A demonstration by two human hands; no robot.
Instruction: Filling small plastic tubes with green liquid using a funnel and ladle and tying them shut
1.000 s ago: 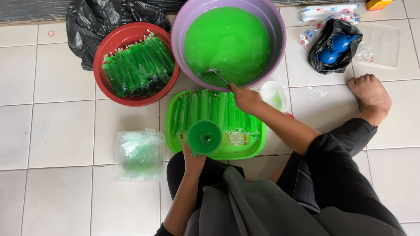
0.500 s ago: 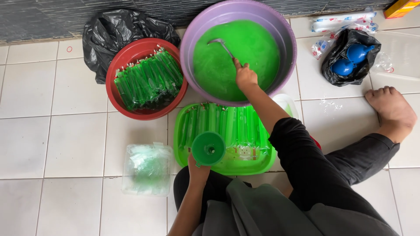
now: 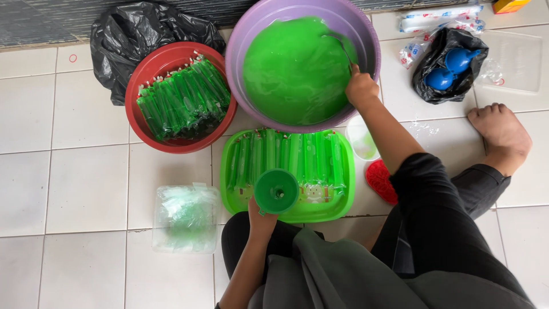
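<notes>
On the white tiled floor (image 3: 86, 183), the right hand (image 3: 361, 87), closed on a ladle handle (image 3: 343, 48), had swung from the purple basin's (image 3: 240, 51) near rim to its right side in the green liquid (image 3: 291, 71), suggesting stirring, while the left hand (image 3: 260, 217) kept gripping the green funnel (image 3: 277, 191) over the green tray (image 3: 320, 210) of filled tubes.

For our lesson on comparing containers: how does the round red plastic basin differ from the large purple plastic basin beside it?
The round red plastic basin is smaller and holds sealed tubes of green liquid; the large purple plastic basin is bigger and holds loose green liquid. No hand is at the red one; the right hand works a ladle in the purple one. Both are round and sit on the tiled floor.
</notes>
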